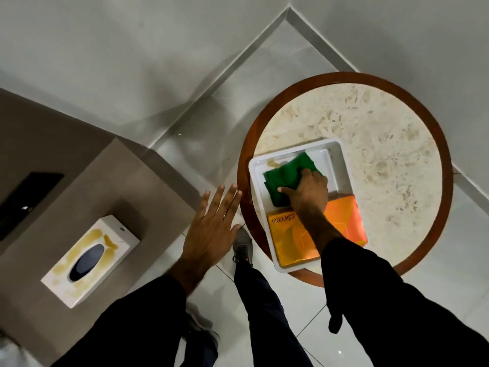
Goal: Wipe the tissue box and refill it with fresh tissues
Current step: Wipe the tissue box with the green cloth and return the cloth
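Observation:
A white tissue box (90,260) with yellowish stains and a dark oval slot lies on a brown-grey counter at the left. On the round table, a white tray (341,160) holds a folded green cloth (285,176) and an orange tissue pack (341,223) marked PREMIER. My right hand (308,192) rests on the green cloth, fingers closing around it. My left hand (214,223) hovers open, fingers spread, over the floor between the counter and the table, touching nothing.
The round table (383,123) has a marble top and a wooden rim. A dark rectangular panel (23,200) is set into the brown-grey counter (111,186). White floor tiles and my shoes lie below. Walls meet in a corner behind.

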`<state>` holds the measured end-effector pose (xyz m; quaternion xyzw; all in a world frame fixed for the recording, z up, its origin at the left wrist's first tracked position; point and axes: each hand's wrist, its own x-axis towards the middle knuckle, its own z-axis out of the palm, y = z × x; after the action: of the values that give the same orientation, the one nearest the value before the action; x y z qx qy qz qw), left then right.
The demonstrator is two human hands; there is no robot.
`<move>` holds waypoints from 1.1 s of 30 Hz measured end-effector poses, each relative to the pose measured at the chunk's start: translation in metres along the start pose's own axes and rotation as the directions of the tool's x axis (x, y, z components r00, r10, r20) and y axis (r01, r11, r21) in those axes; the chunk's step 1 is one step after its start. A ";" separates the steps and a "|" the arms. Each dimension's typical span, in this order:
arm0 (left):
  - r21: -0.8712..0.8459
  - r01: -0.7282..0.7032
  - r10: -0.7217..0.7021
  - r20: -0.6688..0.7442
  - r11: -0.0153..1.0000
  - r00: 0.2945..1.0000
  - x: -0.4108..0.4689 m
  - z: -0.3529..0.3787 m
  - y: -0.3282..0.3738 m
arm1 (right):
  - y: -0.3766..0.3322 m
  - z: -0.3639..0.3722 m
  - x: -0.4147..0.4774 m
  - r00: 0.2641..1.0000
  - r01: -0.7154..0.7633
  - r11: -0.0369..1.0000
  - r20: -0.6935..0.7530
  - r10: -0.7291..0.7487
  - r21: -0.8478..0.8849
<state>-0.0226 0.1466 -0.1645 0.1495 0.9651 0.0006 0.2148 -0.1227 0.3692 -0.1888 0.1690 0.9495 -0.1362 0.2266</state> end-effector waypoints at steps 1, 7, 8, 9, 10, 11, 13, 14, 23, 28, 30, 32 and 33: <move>-0.003 0.006 -0.006 0.019 1.000 1.000 -0.002 0.002 -0.001 | 0.000 0.000 0.001 1.000 0.004 1.000 0.012 -0.004 0.021; 0.012 0.049 -0.050 0.069 0.999 0.996 -0.026 0.011 -0.019 | 0.003 -0.005 -0.006 0.996 0.089 0.996 0.007 -0.089 0.017; 0.010 0.059 -0.060 0.067 0.998 0.996 -0.030 0.013 -0.022 | 0.005 -0.006 -0.010 0.993 0.119 0.993 -0.015 -0.119 0.014; 0.008 0.068 -0.069 0.062 0.998 0.996 -0.034 0.015 -0.026 | 0.006 -0.007 -0.016 0.987 0.158 0.987 -0.039 -0.157 0.018; 0.007 0.076 -0.076 0.054 0.997 0.996 -0.040 0.017 -0.029 | 0.007 -0.009 -0.023 0.978 0.202 0.979 -0.060 -0.200 0.034; 0.004 0.083 -0.083 0.041 0.997 0.996 -0.047 0.020 -0.033 | 0.007 -0.012 -0.030 0.968 0.246 0.967 -0.072 -0.241 0.065; -0.013 0.111 -0.111 0.018 0.994 0.994 -0.062 0.025 -0.042 | 0.004 -0.020 -0.048 0.952 0.306 0.935 -0.071 -0.298 0.176; -0.028 0.137 -0.137 0.010 0.990 0.991 -0.073 0.028 -0.048 | -0.001 -0.025 -0.059 0.945 0.327 0.915 -0.067 -0.320 0.236; -0.174 0.440 -0.449 -0.012 0.881 0.893 -0.194 0.082 -0.124 | -0.096 -0.011 -0.172 0.816 0.460 0.769 0.130 -0.563 0.444; -0.243 0.617 -0.637 -0.002 0.748 0.771 -0.287 0.155 -0.190 | -0.167 0.088 -0.214 0.628 0.567 0.731 0.375 -0.682 0.379; -0.271 0.673 -0.692 0.034 0.688 0.721 -0.323 0.189 -0.219 | -0.197 0.138 -0.226 0.554 0.645 0.692 0.426 -0.715 0.324; -0.287 0.700 -0.715 0.070 0.653 0.696 -0.351 0.220 -0.245 | -0.226 0.180 -0.235 0.503 0.713 0.645 0.442 -0.743 0.273; -0.297 0.705 -0.717 0.084 0.645 0.692 -0.361 0.231 -0.257 | -0.240 0.196 -0.237 0.489 0.738 0.626 0.439 -0.754 0.253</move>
<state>0.3111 -0.2175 -0.2415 -0.2763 0.9379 0.0686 0.1984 0.0598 0.0250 -0.2015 -0.2968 0.8307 -0.2741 0.3831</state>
